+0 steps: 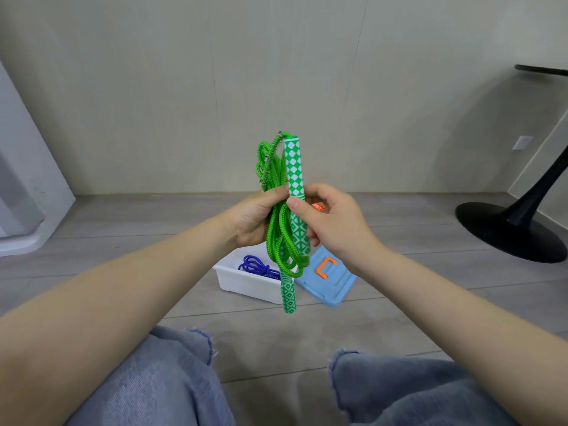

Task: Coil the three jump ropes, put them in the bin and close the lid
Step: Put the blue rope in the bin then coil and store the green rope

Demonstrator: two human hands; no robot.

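A green jump rope (284,238) is bundled into loops in front of me, above the bin. My left hand (255,219) grips the looped cord. My right hand (332,222) holds one green-and-white checked handle (294,167) upright, thumb pressed on it. The second handle (289,292) hangs down below the loops. On the floor stands a white bin (242,281) with a coiled blue jump rope (258,267) inside. The light blue lid (330,279) with an orange latch (325,267) lies beside the bin on its right. Something orange (319,206) shows behind my right hand.
I sit on a grey wood floor, my knees in blue jeans (172,379) at the bottom. A black pedestal table base (513,232) stands at the right. A white appliance (21,192) stands at the left, a beige wall behind.
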